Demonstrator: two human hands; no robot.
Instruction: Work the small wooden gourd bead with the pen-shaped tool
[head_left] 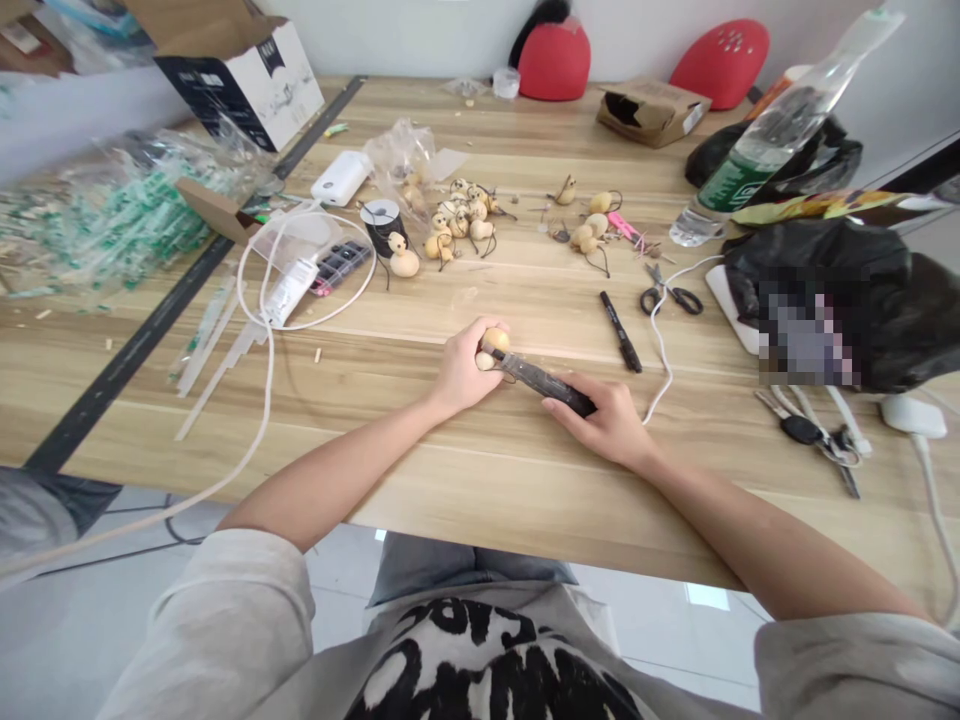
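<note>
The head view shows, at the centre of the frame, the left hand (469, 370) curled round a small tan gourd with a dark cord (496, 341) — fingers closed on it, just above the wooden tabletop (360, 370). The right hand (606, 415), right of centre, is wrapped round a dark, stick-like tool (551, 384), its narrow tip at the gourd. Upper centre, a cluster of small tan gourds with dark cords (457, 215) lies near a spool of black cord (382, 226). A black marker pen (620, 332) and black-handled scissors (670, 296) lie right of centre — both apart from the hands.
</note>
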